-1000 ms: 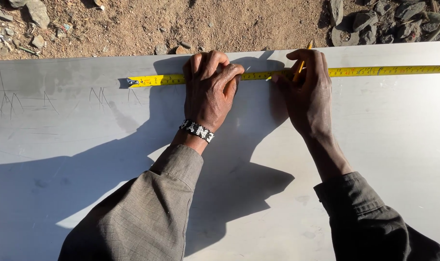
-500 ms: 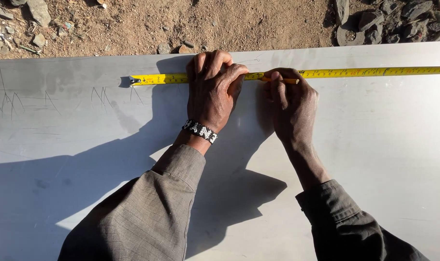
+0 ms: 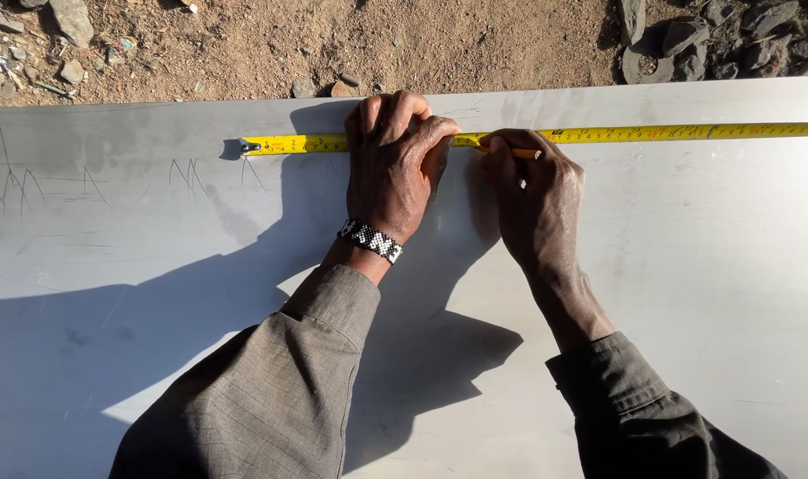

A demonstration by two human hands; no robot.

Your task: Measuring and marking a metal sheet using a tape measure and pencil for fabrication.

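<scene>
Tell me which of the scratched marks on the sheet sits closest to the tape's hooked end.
The short slanted pair of scratches directly under the tape measure's hooked end, left of the left hand. The other scratch groups lie further left, toward the sheet's edge.

No packages, labels, signs or screens in view. Nearest thing to printed matter: yellow tape measure, a flat narrow strip with dark graduations, running from about 10 o'clock to the 2 o'clock edge across the grey sheet metal.
</scene>
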